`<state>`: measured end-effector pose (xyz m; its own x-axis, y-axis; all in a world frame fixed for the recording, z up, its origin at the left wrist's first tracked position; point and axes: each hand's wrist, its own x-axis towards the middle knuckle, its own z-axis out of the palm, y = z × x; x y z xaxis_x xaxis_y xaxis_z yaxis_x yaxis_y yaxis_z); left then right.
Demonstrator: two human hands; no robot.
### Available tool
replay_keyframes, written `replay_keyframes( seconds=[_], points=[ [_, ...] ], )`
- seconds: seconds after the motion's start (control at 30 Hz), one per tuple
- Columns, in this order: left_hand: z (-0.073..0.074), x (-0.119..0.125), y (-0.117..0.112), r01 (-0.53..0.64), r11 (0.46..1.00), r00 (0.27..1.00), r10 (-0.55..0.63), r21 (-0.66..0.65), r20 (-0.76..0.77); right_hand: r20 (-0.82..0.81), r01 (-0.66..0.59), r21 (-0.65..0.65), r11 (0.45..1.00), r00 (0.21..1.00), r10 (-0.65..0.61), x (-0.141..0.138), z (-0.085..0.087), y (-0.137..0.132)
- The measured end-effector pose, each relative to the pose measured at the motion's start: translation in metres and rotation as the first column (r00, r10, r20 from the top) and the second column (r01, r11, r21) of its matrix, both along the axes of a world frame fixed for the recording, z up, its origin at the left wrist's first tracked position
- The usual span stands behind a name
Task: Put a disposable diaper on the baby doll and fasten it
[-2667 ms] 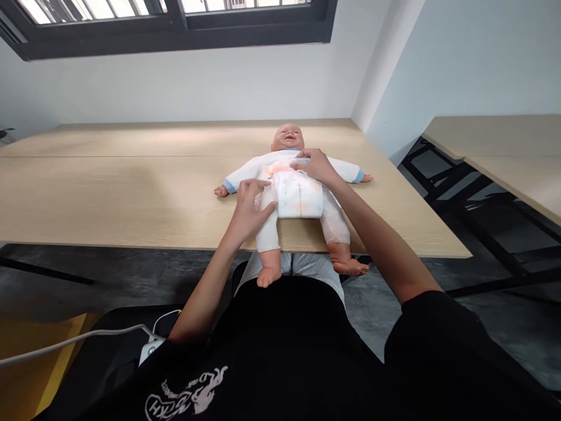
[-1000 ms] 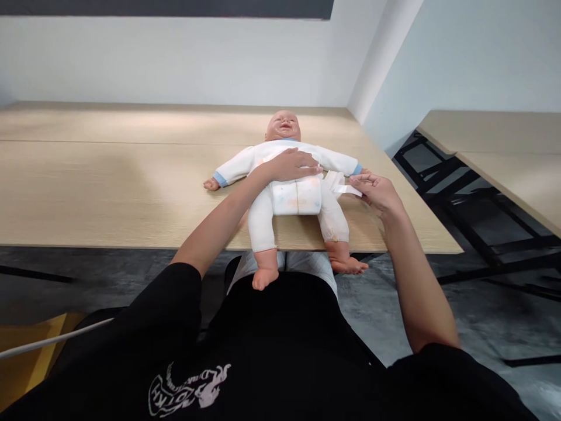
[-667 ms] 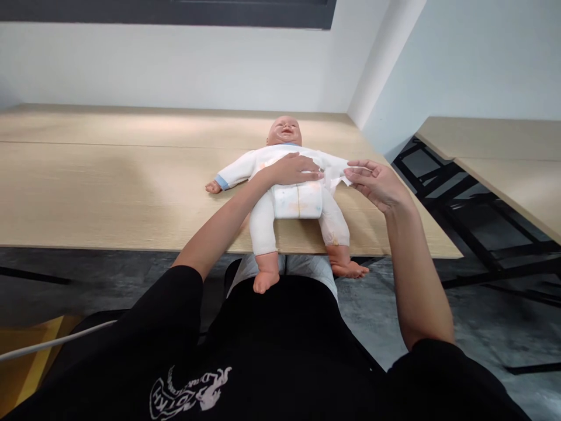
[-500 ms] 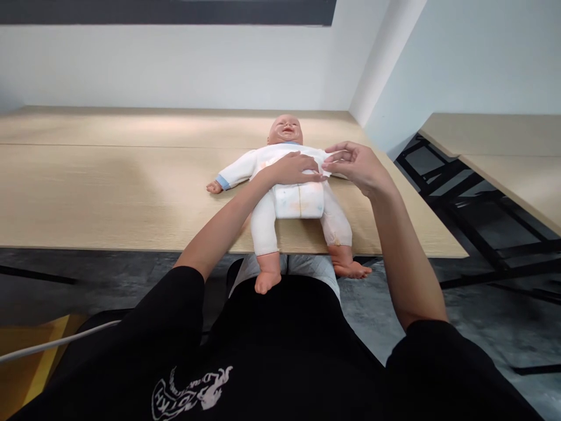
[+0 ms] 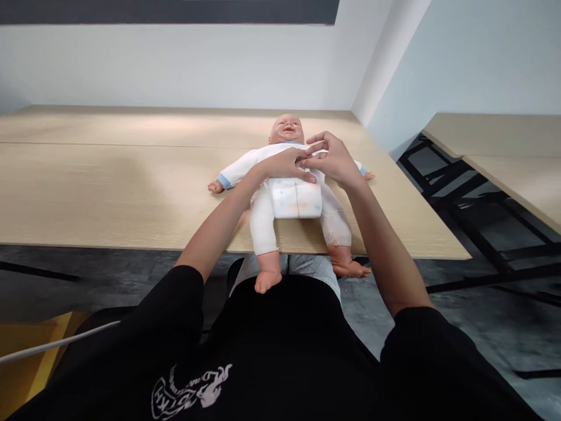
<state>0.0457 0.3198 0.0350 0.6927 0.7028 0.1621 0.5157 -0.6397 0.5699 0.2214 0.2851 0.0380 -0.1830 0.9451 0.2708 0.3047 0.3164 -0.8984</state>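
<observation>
A baby doll (image 5: 236, 168) in a white top with blue cuffs lies on its back on the table, its feet over the front edge. A white diaper (image 5: 297, 200) with a printed front is around its hips. My left hand (image 5: 284, 164) lies across the diaper's top edge, thumb apart from the bent fingers. My right hand (image 5: 333, 161) has its thumb and forefinger pinched on the diaper's side tab over the doll's belly, close to my left fingertips. The tab is mostly hidden by the fingers.
The light wooden table (image 5: 109, 199) runs to a white wall (image 5: 175, 64). Another table (image 5: 517, 158) with a black folding frame (image 5: 477, 210) stands at the right. A white cable (image 5: 61, 344) crosses a yellow object (image 5: 48, 351) at lower left.
My right hand has moved left, drawing the diaper's tab from the doll's side to the middle. My left fingers have gone from lying flat to bent. The doll's cuffed hand at right is now uncovered.
</observation>
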Motion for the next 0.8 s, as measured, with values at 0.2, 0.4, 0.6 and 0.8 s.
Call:
replay_keyframes(
  seconds=[0.2,0.4,0.6,0.8],
  points=[
    [0.005,-0.011,-0.006,0.010,1.000,1.000,-0.010,0.015,0.014,0.114,0.083,0.008,0.997,0.990,-0.083,-0.012,-0.013,-0.005],
    [0.004,-0.026,-0.012,-0.038,0.999,0.998,0.036,0.039,0.053,0.152,0.055,0.042,0.998,0.987,-0.061,-0.007,-0.014,-0.010],
    [-0.013,-0.067,-0.045,-0.326,0.945,0.922,0.310,0.031,0.230,-0.025,-0.103,0.022,0.994,0.994,0.104,-0.001,-0.026,-0.002],
    [-0.047,-0.110,-0.073,-0.482,0.875,0.875,0.484,-0.036,0.030,-0.117,-0.049,0.128,0.991,0.991,0.065,-0.005,-0.043,0.003]
  ],
)
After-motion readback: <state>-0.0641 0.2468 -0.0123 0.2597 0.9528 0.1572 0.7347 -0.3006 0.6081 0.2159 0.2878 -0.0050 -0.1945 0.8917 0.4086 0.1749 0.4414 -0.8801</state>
